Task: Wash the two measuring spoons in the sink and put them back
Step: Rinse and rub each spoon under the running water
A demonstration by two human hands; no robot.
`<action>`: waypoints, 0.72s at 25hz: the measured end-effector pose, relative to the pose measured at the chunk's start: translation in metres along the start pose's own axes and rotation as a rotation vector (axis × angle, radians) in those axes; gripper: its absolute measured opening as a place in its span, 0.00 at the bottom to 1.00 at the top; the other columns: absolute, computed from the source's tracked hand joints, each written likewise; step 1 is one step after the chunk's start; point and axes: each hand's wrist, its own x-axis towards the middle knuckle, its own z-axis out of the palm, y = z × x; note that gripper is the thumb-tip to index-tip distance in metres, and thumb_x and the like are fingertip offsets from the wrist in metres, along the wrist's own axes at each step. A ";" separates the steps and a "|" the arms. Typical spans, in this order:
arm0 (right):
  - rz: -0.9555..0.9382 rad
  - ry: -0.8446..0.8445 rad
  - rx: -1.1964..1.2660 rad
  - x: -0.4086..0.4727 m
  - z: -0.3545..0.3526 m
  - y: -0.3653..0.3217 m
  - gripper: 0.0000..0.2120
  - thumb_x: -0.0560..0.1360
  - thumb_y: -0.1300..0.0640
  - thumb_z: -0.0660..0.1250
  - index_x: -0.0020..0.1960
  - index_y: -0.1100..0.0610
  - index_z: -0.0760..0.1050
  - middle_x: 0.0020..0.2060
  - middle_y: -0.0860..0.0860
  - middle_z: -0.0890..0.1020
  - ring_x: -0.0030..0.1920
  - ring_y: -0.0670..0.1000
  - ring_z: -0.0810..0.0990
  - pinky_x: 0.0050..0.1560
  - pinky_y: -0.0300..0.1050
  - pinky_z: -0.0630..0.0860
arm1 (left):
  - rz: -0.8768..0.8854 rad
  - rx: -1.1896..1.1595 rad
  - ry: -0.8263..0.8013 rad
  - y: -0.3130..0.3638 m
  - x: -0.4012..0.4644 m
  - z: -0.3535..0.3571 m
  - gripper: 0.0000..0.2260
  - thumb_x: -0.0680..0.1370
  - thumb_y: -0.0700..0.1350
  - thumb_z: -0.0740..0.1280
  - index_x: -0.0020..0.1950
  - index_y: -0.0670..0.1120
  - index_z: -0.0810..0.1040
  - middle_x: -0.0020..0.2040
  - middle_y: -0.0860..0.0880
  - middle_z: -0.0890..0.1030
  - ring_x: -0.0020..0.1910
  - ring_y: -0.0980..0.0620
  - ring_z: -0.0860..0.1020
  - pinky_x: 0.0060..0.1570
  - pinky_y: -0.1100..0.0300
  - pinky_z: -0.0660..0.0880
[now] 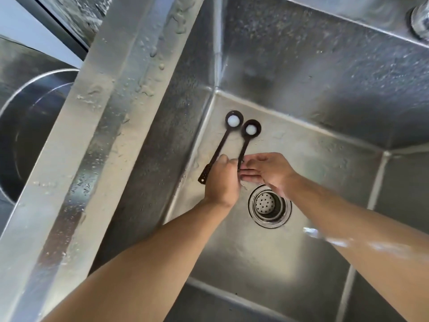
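Left hand point(221, 180) curls around both dark measuring spoons point(232, 140) by their handles, bowls pointing away, low over the steel sink point(325, 94); right hand point(267, 170), fingers straight, touches the nearer handle, just above the drain strainer point(269, 205).

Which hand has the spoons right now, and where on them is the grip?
The left hand grips the left spoon on its lower handle. The right spoon's handle end sits between both hands; the right hand touches it with straight fingers.
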 end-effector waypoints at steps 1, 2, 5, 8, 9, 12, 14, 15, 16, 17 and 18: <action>0.005 -0.011 0.012 -0.001 0.001 0.000 0.08 0.78 0.70 0.66 0.55 0.66 0.80 0.47 0.63 0.87 0.48 0.60 0.87 0.52 0.52 0.84 | -0.001 -0.008 -0.001 0.001 -0.001 -0.001 0.10 0.75 0.35 0.66 0.55 0.40 0.81 0.50 0.42 0.78 0.50 0.44 0.79 0.48 0.58 0.72; 0.011 -0.022 0.025 -0.002 0.001 0.000 0.08 0.78 0.70 0.66 0.56 0.66 0.80 0.47 0.63 0.87 0.48 0.60 0.87 0.52 0.52 0.84 | -0.003 -0.019 -0.003 0.002 -0.002 -0.001 0.10 0.74 0.34 0.67 0.55 0.40 0.81 0.50 0.42 0.78 0.49 0.43 0.79 0.49 0.55 0.74; 0.015 -0.051 0.045 -0.007 -0.002 0.001 0.09 0.78 0.71 0.67 0.56 0.65 0.81 0.46 0.61 0.87 0.48 0.58 0.88 0.49 0.49 0.85 | -0.019 -0.054 -0.013 0.006 -0.007 -0.003 0.11 0.75 0.34 0.66 0.56 0.40 0.81 0.51 0.42 0.78 0.50 0.42 0.79 0.52 0.51 0.77; 0.015 -0.053 0.028 -0.013 -0.007 0.003 0.09 0.77 0.70 0.69 0.56 0.64 0.81 0.47 0.61 0.87 0.49 0.58 0.88 0.51 0.50 0.84 | -0.026 -0.097 0.000 0.008 -0.012 -0.003 0.11 0.76 0.34 0.64 0.56 0.41 0.81 0.51 0.43 0.79 0.50 0.43 0.79 0.52 0.50 0.76; 0.014 -0.051 0.028 -0.016 -0.009 0.004 0.09 0.77 0.69 0.70 0.57 0.64 0.81 0.47 0.61 0.87 0.49 0.58 0.88 0.52 0.50 0.84 | -0.025 -0.109 0.004 0.009 -0.014 -0.003 0.11 0.76 0.35 0.64 0.57 0.41 0.81 0.51 0.42 0.80 0.50 0.42 0.79 0.52 0.50 0.76; 0.002 -0.048 0.043 -0.025 -0.015 0.008 0.07 0.76 0.69 0.70 0.54 0.64 0.82 0.46 0.60 0.88 0.48 0.57 0.88 0.49 0.47 0.85 | -0.025 -0.150 0.003 0.015 -0.021 -0.004 0.11 0.77 0.36 0.66 0.57 0.42 0.82 0.51 0.43 0.83 0.51 0.44 0.80 0.54 0.51 0.76; -0.002 -0.047 0.041 -0.031 -0.017 0.011 0.06 0.76 0.68 0.71 0.52 0.65 0.83 0.46 0.60 0.88 0.48 0.57 0.88 0.47 0.45 0.85 | -0.031 -0.186 -0.004 0.020 -0.025 -0.005 0.11 0.76 0.35 0.67 0.57 0.42 0.82 0.51 0.44 0.85 0.51 0.45 0.81 0.55 0.51 0.77; -0.005 -0.046 0.041 -0.035 -0.018 0.012 0.06 0.76 0.68 0.71 0.52 0.65 0.83 0.45 0.60 0.88 0.47 0.56 0.88 0.46 0.44 0.85 | -0.033 -0.203 -0.007 0.023 -0.028 -0.007 0.12 0.76 0.35 0.67 0.58 0.42 0.82 0.51 0.44 0.85 0.51 0.46 0.82 0.55 0.51 0.78; -0.008 -0.045 0.047 -0.038 -0.019 0.013 0.06 0.76 0.68 0.71 0.53 0.65 0.83 0.45 0.60 0.88 0.47 0.56 0.88 0.45 0.43 0.84 | -0.033 -0.218 -0.009 0.025 -0.031 -0.008 0.13 0.76 0.34 0.68 0.58 0.42 0.82 0.51 0.45 0.85 0.51 0.46 0.82 0.55 0.52 0.78; -0.008 -0.040 0.059 -0.042 -0.021 0.014 0.06 0.76 0.69 0.71 0.53 0.66 0.82 0.45 0.60 0.88 0.46 0.56 0.88 0.44 0.43 0.84 | -0.034 -0.239 -0.009 0.027 -0.034 -0.010 0.13 0.75 0.33 0.68 0.58 0.43 0.83 0.50 0.46 0.86 0.50 0.47 0.83 0.54 0.53 0.79; -0.009 -0.032 0.073 -0.047 -0.023 0.015 0.07 0.76 0.69 0.71 0.54 0.67 0.82 0.45 0.61 0.88 0.46 0.56 0.88 0.45 0.43 0.84 | -0.040 -0.268 -0.011 0.029 -0.038 -0.012 0.13 0.75 0.33 0.68 0.57 0.44 0.83 0.49 0.47 0.86 0.48 0.49 0.83 0.53 0.55 0.79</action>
